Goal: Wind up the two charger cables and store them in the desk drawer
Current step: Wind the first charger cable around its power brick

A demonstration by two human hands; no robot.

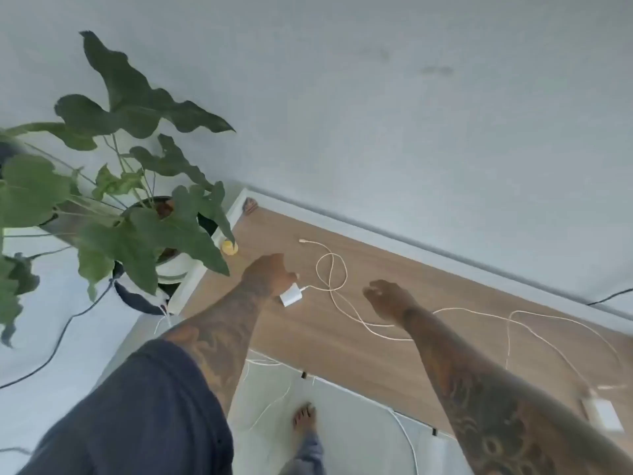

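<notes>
Two white charger cables lie loose on the wooden desk (pixel 376 351). One cable (pixel 330 269) loops near the desk's left end and runs to a small white plug block (pixel 290 294). My left hand (pixel 265 274) grips that plug block just above the desktop. The second cable (pixel 548 329) trails to the right, ending at a white adapter (pixel 603 414) near the front right edge. My right hand (pixel 388 298) hovers over the middle of the desk with fingers curled apart, holding nothing. No drawer is visible.
A large potted plant (pixel 130 207) stands left of the desk, its leaves reaching over the desk corner. A small yellow object (pixel 229 247) sits at that corner. A black cord (pixel 58 344) runs across the floor. White cords hang below the desk's front edge beside my bare foot (pixel 304 418).
</notes>
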